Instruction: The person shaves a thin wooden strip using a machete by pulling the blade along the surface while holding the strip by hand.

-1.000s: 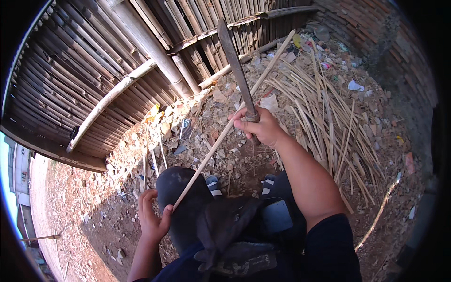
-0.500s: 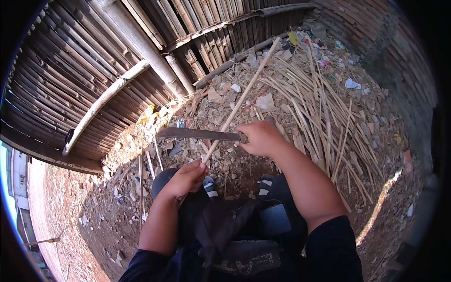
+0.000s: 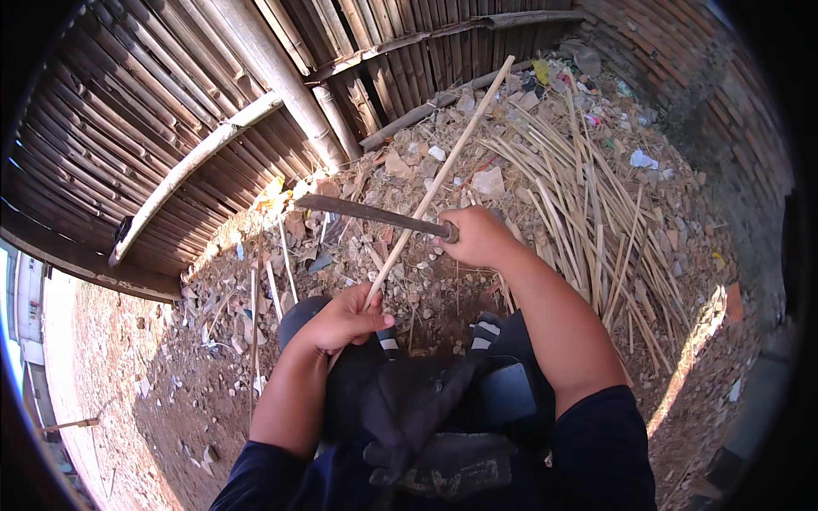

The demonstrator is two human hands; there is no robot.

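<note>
My left hand (image 3: 343, 318) grips the near end of a long pale bamboo stick (image 3: 443, 175) that slants up and away to the right. My right hand (image 3: 474, 236) holds the handle of a long dark blade (image 3: 366, 213), which lies level and points left, crossing the stick at about its middle. A black cloth or glove (image 3: 426, 422) lies over my lap between my forearms.
A heap of split bamboo strips (image 3: 596, 204) lies on the rubble ground to the right. A bamboo slat wall (image 3: 170, 102) with thick poles rises at the left and back. A brick wall (image 3: 716, 94) stands at the right. Stones and litter cover the ground.
My right hand swung the blade from upright down to level, pointing left, against the stick. My left hand slid up the stick toward the blade.
</note>
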